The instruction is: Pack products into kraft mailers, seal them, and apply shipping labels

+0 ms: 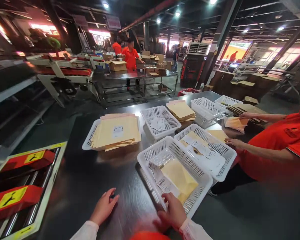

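My left hand (105,206) is just above the metal table (120,176), thumb and forefinger apart, holding nothing. My right hand (174,210) is at the near edge of a white perforated plastic basket (173,140), its fingers over the rim and its thumb, blurred, outside. In that basket lie a yellowish padded envelope (181,176) and a strip of printed labels (163,181). Right behind it stands a second basket (228,156) with label sheets (210,160) and envelopes. A stack of padded envelopes (117,130), the top one labelled, fills another basket (87,141) at the left.
Farther back are a basket with paper slips (158,124), another envelope pile (181,110) and more baskets (207,106). At the right a co-worker in red (272,143) handles envelopes. A roller conveyor (32,200) borders the table's left side. Other people work behind.
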`<state>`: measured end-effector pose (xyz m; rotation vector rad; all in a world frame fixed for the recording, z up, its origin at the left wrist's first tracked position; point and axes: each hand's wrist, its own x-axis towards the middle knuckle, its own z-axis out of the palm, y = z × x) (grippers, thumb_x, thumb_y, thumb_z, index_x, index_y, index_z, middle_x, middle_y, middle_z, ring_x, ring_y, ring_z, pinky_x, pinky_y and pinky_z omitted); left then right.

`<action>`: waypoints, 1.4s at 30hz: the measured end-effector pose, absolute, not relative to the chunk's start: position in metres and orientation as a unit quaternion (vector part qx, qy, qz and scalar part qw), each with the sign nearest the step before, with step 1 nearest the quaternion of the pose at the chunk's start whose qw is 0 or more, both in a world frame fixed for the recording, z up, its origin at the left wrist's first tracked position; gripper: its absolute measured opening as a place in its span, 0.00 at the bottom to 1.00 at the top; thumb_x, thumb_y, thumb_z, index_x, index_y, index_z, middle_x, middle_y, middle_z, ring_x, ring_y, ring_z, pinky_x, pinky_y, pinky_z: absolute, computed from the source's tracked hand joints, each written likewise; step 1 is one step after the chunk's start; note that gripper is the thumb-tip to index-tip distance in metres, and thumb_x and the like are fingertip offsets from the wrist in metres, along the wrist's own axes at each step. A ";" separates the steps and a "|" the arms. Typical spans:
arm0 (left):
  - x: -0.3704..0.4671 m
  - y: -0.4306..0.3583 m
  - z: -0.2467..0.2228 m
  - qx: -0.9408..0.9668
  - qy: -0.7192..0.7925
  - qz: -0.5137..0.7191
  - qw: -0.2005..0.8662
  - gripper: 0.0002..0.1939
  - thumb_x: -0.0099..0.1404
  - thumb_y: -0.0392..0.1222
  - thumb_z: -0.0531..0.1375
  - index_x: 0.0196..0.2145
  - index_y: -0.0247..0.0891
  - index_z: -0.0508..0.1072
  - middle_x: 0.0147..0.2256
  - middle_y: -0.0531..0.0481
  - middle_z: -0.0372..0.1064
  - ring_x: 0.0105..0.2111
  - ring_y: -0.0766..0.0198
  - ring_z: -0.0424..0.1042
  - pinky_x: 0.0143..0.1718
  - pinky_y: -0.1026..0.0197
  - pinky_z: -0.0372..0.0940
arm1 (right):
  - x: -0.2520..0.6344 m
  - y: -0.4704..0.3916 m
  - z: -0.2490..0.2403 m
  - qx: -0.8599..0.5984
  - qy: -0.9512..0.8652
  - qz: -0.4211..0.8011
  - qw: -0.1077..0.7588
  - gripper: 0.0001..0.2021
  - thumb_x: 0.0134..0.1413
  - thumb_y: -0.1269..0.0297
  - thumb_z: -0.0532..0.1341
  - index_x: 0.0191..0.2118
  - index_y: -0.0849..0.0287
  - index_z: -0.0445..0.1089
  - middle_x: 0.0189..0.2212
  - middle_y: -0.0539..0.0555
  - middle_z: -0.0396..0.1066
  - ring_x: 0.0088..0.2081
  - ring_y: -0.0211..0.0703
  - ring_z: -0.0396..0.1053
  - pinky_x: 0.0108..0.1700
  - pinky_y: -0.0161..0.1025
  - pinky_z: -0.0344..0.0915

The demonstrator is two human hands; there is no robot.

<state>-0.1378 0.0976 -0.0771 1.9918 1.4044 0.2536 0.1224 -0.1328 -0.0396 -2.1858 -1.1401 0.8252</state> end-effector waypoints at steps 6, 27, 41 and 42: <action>-0.118 0.119 -0.068 0.794 0.494 0.047 0.352 0.31 0.56 0.57 0.51 0.49 0.31 0.70 0.46 0.35 0.72 0.35 0.55 0.76 0.46 0.51 0.69 | 0.114 -0.118 -0.050 -0.817 -0.405 0.324 0.254 0.24 0.46 0.67 0.62 0.52 0.56 0.69 0.48 0.58 0.70 0.49 0.50 0.70 0.51 0.42 0.63; -0.120 0.088 -0.071 0.781 0.487 -0.039 0.389 0.29 0.57 0.56 0.52 0.49 0.33 0.70 0.47 0.36 0.72 0.37 0.55 0.75 0.45 0.52 0.68 | 0.154 -0.109 -0.022 -0.793 -0.439 0.388 0.166 0.17 0.61 0.57 0.56 0.51 0.57 0.72 0.44 0.57 0.76 0.45 0.48 0.74 0.46 0.39 0.65; -0.114 0.074 -0.058 0.789 0.481 -0.061 0.377 0.25 0.59 0.51 0.53 0.49 0.34 0.72 0.47 0.38 0.72 0.37 0.56 0.74 0.45 0.54 0.68 | 0.215 -0.096 -0.031 -0.877 -0.374 0.292 0.077 0.18 0.64 0.67 0.50 0.55 0.57 0.69 0.49 0.59 0.75 0.48 0.48 0.73 0.48 0.41 0.64; -0.114 0.074 -0.059 0.790 0.479 -0.056 0.378 0.25 0.59 0.51 0.53 0.49 0.34 0.72 0.47 0.38 0.72 0.37 0.56 0.74 0.45 0.55 0.68 | 0.212 -0.091 -0.032 -0.871 -0.383 0.296 0.081 0.17 0.63 0.67 0.51 0.54 0.57 0.70 0.48 0.59 0.75 0.48 0.48 0.73 0.47 0.41 0.64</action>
